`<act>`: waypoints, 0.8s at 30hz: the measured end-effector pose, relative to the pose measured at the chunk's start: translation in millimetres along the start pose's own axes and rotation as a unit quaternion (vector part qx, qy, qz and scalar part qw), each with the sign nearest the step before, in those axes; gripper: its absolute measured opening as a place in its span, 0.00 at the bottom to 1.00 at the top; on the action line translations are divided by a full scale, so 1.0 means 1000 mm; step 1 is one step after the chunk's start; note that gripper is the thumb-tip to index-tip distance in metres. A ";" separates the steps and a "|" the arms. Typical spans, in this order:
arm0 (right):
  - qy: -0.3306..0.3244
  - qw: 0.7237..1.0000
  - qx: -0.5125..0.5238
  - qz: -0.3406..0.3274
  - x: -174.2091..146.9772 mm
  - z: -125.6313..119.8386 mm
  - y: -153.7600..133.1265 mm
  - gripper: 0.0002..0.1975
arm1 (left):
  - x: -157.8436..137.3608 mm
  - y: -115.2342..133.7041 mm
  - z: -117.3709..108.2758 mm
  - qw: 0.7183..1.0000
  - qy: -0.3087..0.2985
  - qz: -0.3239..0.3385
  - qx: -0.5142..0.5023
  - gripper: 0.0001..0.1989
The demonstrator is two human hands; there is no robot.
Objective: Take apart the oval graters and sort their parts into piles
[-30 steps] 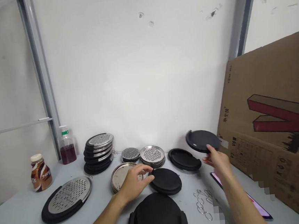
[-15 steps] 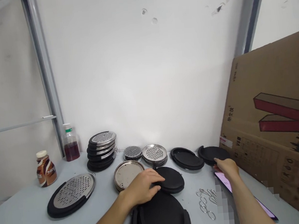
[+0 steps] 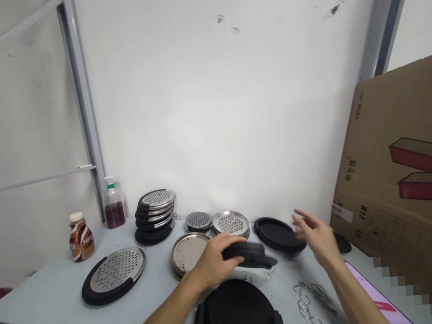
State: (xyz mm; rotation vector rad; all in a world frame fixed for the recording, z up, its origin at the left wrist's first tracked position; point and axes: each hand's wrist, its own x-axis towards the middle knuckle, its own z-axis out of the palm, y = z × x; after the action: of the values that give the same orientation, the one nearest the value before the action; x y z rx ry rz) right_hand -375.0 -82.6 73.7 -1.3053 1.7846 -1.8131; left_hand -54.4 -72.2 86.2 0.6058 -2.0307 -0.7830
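Pale wall (image 3: pixel 211 107) rises behind a grey-blue desk (image 3: pixel 58 302), where parts sit in like groups, presumably sorted so each kind stays within reach. At lower centre, the left hand (image 3: pixel 217 260) grasps a blurred black disc (image 3: pixel 252 254) by its left end, thumb below and fingers above, tilted edge-on, a hold that leaves its far side free. The right hand (image 3: pixel 317 236), right of centre, holds nothing, its fingers spread near a black round tray (image 3: pixel 277 235). More black discs (image 3: pixel 240 313) are piled at bottom centre, left of loose wire rings (image 3: pixel 306 308). Left of centre, black-rimmed perforated grater plates (image 3: pixel 156 212) are stacked, likely to save space; another grater plate (image 3: pixel 115 271) lies apart. On the cardboard box (image 3: pixel 398 131) at right, "V6" and "V3" can be read beside small Chinese characters and a large red-and-brown emblem. The brown bottle (image 3: pixel 81 242) at left carries partial lettering, apparently "NES".
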 end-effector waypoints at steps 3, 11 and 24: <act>-0.222 0.946 0.236 0.017 -0.044 0.043 -0.039 0.29 | 0.000 -0.001 -0.016 0.982 0.142 -0.061 -0.110 0.20; -0.268 0.938 0.213 -0.054 -0.098 0.082 -0.058 0.39 | -0.005 -0.008 -0.034 0.953 0.222 -0.111 -0.175 0.19; -0.243 0.941 0.021 -0.233 -0.088 0.069 -0.052 0.13 | -0.003 -0.021 -0.031 0.921 0.231 -0.178 -0.259 0.21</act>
State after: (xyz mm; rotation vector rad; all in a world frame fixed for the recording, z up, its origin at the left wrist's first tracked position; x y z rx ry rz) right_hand -255.2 -52.8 74.4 -2.0712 1.2363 -1.5165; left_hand -23.6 -94.2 83.4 0.7689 -1.2247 -1.2098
